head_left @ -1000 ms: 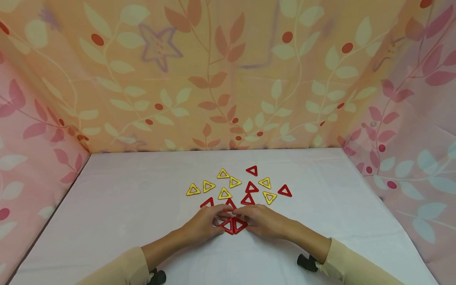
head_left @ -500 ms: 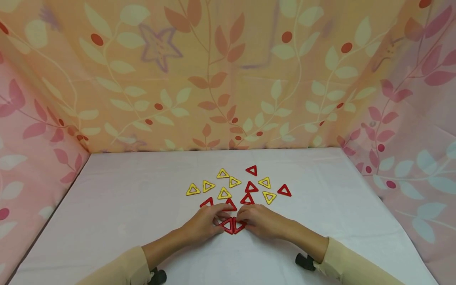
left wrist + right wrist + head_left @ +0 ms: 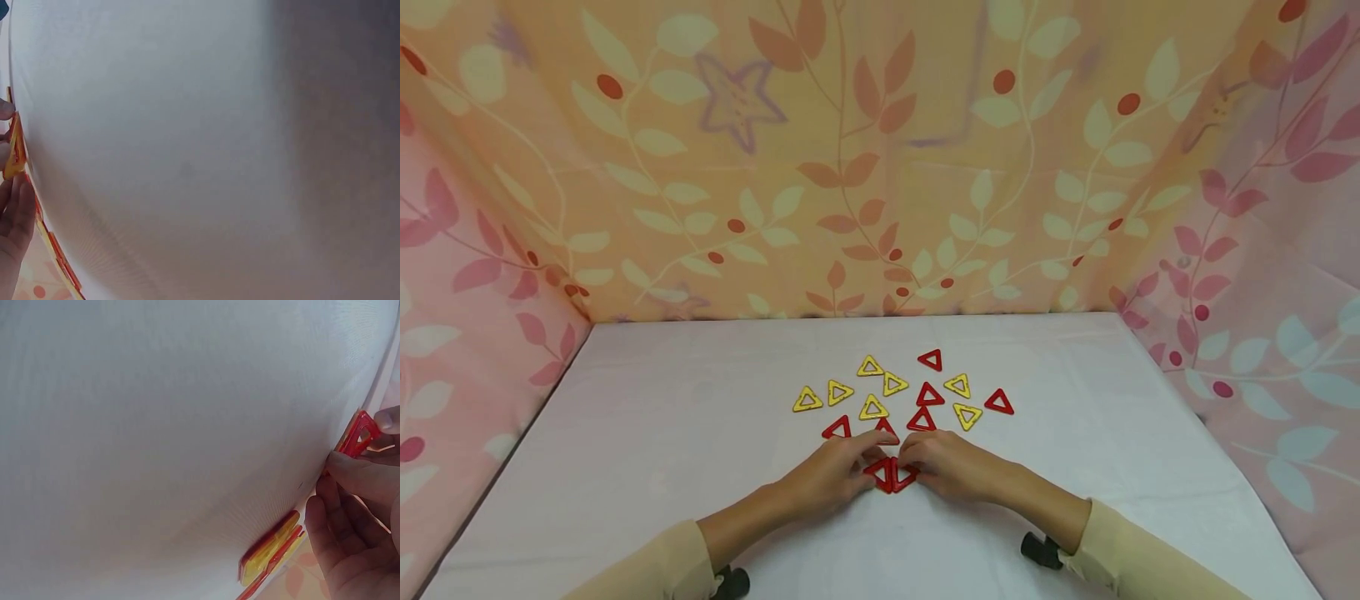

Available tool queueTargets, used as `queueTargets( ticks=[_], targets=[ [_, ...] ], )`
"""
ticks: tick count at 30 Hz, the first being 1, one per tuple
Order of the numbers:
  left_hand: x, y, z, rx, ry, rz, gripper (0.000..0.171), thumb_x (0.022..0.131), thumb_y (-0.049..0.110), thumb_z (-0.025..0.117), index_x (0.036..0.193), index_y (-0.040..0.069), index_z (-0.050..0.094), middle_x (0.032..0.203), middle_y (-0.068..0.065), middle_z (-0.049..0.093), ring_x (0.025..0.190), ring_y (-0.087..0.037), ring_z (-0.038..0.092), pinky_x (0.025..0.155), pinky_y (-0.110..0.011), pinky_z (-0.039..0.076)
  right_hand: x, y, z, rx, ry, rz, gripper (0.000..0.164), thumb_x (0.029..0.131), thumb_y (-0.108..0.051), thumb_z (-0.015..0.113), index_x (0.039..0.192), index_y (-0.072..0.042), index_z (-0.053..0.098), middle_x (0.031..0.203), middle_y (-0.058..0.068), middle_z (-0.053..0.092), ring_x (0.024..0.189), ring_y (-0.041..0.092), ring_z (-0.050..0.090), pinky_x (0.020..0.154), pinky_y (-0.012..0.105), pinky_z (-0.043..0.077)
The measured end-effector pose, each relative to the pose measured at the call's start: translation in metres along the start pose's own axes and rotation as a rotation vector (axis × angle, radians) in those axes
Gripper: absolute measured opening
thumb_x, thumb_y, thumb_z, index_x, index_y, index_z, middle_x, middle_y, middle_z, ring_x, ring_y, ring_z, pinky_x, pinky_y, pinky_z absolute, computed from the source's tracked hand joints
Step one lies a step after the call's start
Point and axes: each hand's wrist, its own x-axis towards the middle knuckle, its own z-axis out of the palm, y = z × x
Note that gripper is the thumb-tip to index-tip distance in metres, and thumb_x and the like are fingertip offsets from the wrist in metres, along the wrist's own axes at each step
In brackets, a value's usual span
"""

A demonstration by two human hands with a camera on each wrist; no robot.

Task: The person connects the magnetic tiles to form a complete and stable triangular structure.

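Two red triangular magnetic tile frames stand side by side between my hands in the head view, their straight edges together. My left hand (image 3: 827,471) pinches the left red tile (image 3: 888,477), its thumb at the outer corner. On the other side, my right hand (image 3: 958,467) grips the right red tile (image 3: 895,477), its fingers covering part of it. The right wrist view shows a red tile (image 3: 351,445) between thumb and fingers, with a yellowish edge along it. In the left wrist view, an orange-tinted tile (image 3: 17,153) sits at the fingertips.
Beyond the hands, several yellow triangle tiles (image 3: 807,407) and several more red triangle tiles (image 3: 1000,409) lie loose on the white tabletop (image 3: 662,400). One red tile (image 3: 886,440) lies just past the left fingers. A patterned cloth (image 3: 880,208) hangs behind the table.
My right fingers have curled down over the right red tile, covering more of it. The left hand has shifted slightly. The loose tiles lie where they were.
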Motion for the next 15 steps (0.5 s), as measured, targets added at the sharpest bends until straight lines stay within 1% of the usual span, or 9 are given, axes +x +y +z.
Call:
queueTargets(
  ticks=[4, 7, 12, 15],
  targets=[
    [0.0, 0.0019, -0.0016, -0.039, 0.008, 0.037, 0.053, 0.089, 0.004, 0.073, 0.138, 0.011, 0.055, 0.114, 0.001, 0.071, 0.101, -0.008, 0.065, 0.086, -0.026, 0.053, 0.0, 0.0003, 0.0008, -0.01, 0.001, -0.007, 0.024, 0.089, -0.007, 0.073, 0.113, -0.011, 0.074, 0.107, -0.005, 0.069, 0.101, 0.006, 0.062, 0.091, 0.023, 0.052],
    [0.0011, 0.0032, -0.0009, -0.069, 0.022, 0.041, 0.052, 0.089, 0.005, 0.073, 0.138, 0.01, 0.054, 0.113, -0.001, 0.072, 0.102, -0.009, 0.067, 0.087, -0.027, 0.054, -0.0002, 0.0011, 0.0015, -0.015, 0.003, -0.013, 0.025, 0.089, -0.006, 0.073, 0.113, -0.011, 0.074, 0.107, -0.005, 0.069, 0.1, 0.006, 0.062, 0.091, 0.024, 0.052],
    [0.0046, 0.0061, 0.0021, -0.097, 0.051, 0.019, 0.052, 0.088, 0.008, 0.076, 0.136, 0.011, 0.055, 0.11, -0.002, 0.073, 0.1, -0.009, 0.068, 0.089, -0.026, 0.054, -0.0007, 0.0023, 0.0022, -0.023, 0.002, -0.011, 0.026, 0.089, -0.005, 0.073, 0.113, -0.012, 0.074, 0.108, -0.005, 0.069, 0.101, 0.006, 0.063, 0.092, 0.024, 0.052],
    [0.0073, 0.0077, 0.0042, -0.109, 0.054, -0.008, 0.053, 0.087, 0.01, 0.077, 0.136, 0.011, 0.056, 0.108, -0.002, 0.073, 0.099, -0.007, 0.068, 0.088, -0.025, 0.054, -0.0013, 0.003, 0.0022, -0.024, 0.004, -0.018, 0.025, 0.089, -0.005, 0.073, 0.113, -0.012, 0.074, 0.108, -0.006, 0.069, 0.102, 0.006, 0.063, 0.092, 0.025, 0.051]
  ],
)
